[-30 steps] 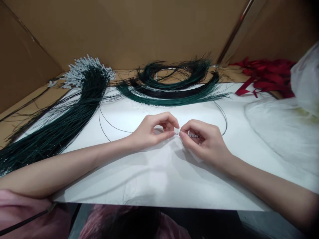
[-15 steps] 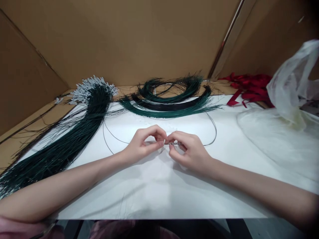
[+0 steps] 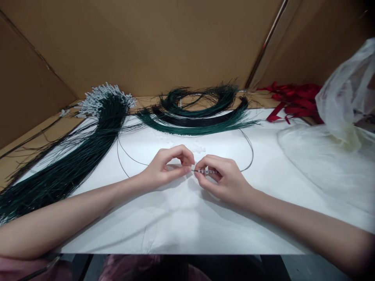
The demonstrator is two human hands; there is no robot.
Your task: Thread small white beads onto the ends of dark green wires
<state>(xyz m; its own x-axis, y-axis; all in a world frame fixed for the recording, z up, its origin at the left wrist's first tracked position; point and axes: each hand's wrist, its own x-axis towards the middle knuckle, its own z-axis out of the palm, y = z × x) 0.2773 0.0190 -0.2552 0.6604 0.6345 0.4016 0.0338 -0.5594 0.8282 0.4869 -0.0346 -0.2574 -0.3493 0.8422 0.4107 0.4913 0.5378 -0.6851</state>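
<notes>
Over the middle of the white board, my left hand (image 3: 167,167) pinches a thin dark wire (image 3: 193,170) between thumb and forefinger. A small gap to the right, my right hand (image 3: 220,173) closes on a short row of small white beads (image 3: 207,171) on that wire. Part of the beaded row is hidden behind the right fingers. Thin wire loops curve out beyond both hands. A few loose white beads (image 3: 199,149) lie on the board just behind my fingers.
A thick bundle of dark green wires (image 3: 79,164) with white beaded ends (image 3: 98,99) spreads on the left. Curved wire bundles (image 3: 196,121) lie at the back. Red ribbon (image 3: 295,99) and a clear plastic bag (image 3: 331,156) are on the right. Cardboard walls (image 3: 164,43) enclose the board.
My hands have moved slightly apart. More of the white beads and a short stretch of wire between the fingers now show. The view has shifted a little.
</notes>
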